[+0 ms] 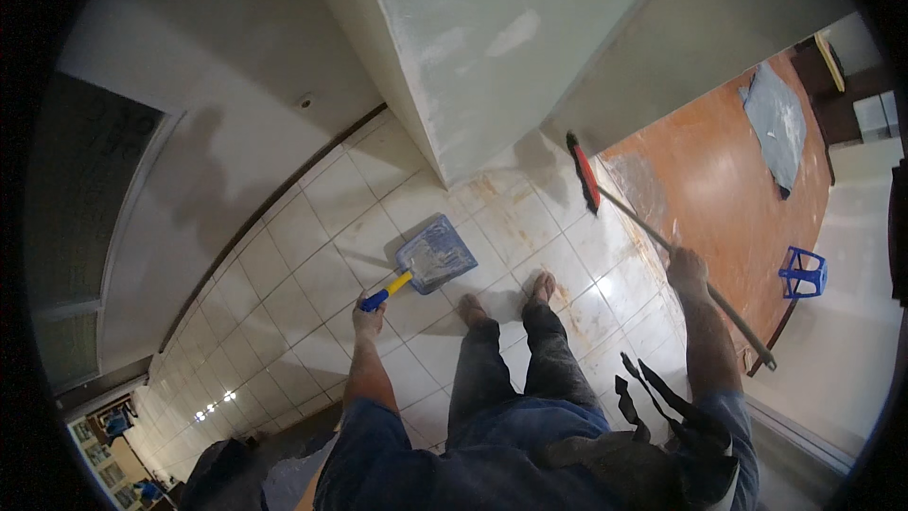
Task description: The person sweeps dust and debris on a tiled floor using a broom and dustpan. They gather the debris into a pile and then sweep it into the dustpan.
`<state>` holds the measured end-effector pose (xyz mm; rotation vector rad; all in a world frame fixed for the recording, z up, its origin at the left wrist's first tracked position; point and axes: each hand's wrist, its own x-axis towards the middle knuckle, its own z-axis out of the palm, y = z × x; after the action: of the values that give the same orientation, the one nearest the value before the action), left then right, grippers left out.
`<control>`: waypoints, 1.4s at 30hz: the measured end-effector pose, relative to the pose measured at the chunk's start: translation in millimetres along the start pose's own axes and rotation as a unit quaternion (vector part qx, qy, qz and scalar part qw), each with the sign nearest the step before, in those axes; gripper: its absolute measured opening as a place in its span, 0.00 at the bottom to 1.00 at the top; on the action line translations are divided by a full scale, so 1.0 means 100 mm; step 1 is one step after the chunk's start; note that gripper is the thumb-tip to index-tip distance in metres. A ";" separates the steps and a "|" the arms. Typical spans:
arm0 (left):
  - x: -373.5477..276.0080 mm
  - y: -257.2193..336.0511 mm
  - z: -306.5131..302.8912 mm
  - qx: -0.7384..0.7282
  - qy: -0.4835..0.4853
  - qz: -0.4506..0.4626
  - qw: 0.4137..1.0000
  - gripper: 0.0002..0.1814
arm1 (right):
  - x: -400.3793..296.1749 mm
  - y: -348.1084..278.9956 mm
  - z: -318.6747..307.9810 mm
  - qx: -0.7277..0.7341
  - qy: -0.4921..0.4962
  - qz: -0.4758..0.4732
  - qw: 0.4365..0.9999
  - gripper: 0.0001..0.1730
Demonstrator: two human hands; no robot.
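Note:
My left hand (369,319) grips the blue and yellow handle of a blue dustpan (438,255). Pale dust or residue coats the pan, which is held out over the white floor tiles. My right hand (687,271) is closed around the long grey-green stick of a broom (587,172). The broom's red head with dark bristles is near the wall corner, past my bare feet. Whether the bristles touch the floor I cannot tell. The stick's free end points down to the right, beyond my forearm.
A grey-green wall corner (511,50) rises straight ahead. To the right, an orange-brown floor (702,177) holds a crumpled grey-blue cloth or sheet (774,129) and a blue plastic stool (804,273). Brownish stains mark the white tiles (305,305). A dark bag-like object (216,475) is behind my left side.

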<state>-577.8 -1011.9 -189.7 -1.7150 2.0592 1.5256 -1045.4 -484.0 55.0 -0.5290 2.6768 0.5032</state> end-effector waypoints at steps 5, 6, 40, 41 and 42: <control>0.10 0.16 0.28 -0.097 0.060 0.119 0.986 0.25 | 1.15 -0.45 -0.10 -0.075 -0.058 0.028 0.995 0.11; 0.10 0.23 0.33 -0.112 0.070 0.130 0.983 0.22 | 1.36 -0.49 -0.07 -0.095 -0.069 0.034 0.992 0.11; 0.39 3.28 3.02 0.072 0.174 0.166 0.968 0.23 | 2.71 -0.36 0.23 -0.168 0.035 -0.146 0.974 0.10; 0.38 3.32 3.02 0.069 0.179 0.162 0.968 0.23 | 2.76 -0.39 0.33 -0.172 0.023 -0.131 0.976 0.09; 0.36 3.37 3.04 0.076 0.180 0.143 0.970 0.24 | 2.85 -0.50 0.49 -0.173 0.047 -0.122 0.976 0.09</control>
<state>-1006.6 -863.2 -154.2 -1.8088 2.6236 1.1367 -1257.0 -590.0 -118.7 -0.9873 2.5694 0.8971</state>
